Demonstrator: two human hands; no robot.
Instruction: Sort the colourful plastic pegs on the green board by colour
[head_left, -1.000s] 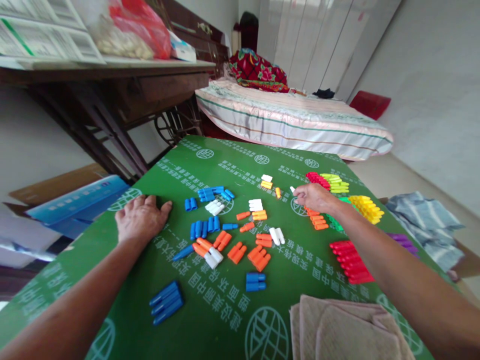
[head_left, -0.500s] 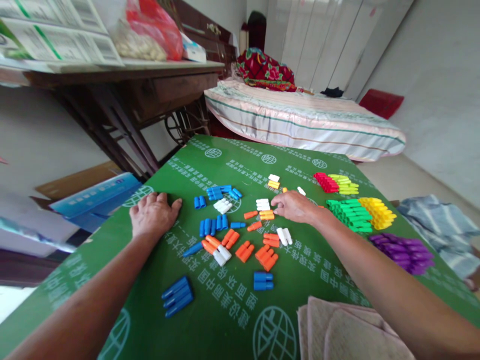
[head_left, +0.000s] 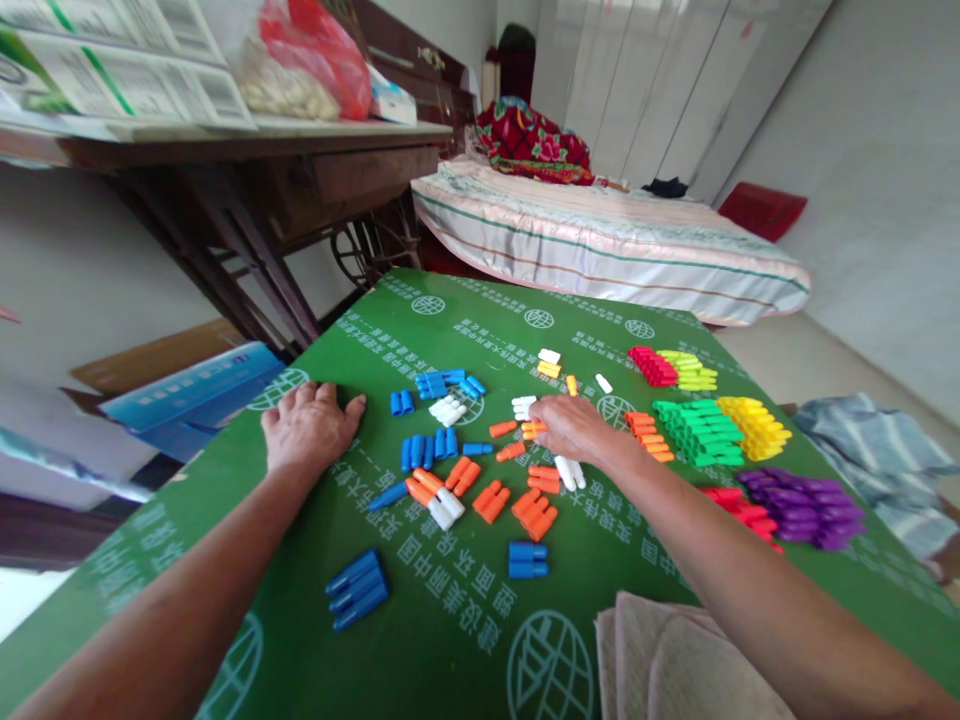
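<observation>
Over my feed, the pale wardrobe [head_left: 637,80] backs the room, with the striped-sheeted bed [head_left: 622,245] before it. Next comes the green table [head_left: 420,650], printed with globes and characters; a brown side table [head_left: 375,165] stands beyond its left edge. A folded beige cloth [head_left: 675,665] lies at the near edge. I see the left hand [head_left: 309,425] flat, fingers spread, grasping nothing. The right hand [head_left: 574,425] reaches mid-table to light-orange pieces [head_left: 529,432], just beside white ones [head_left: 523,405]; I can't tell whether it grips any. Colour-grouped rows [head_left: 697,433] sit rightward.
</observation>
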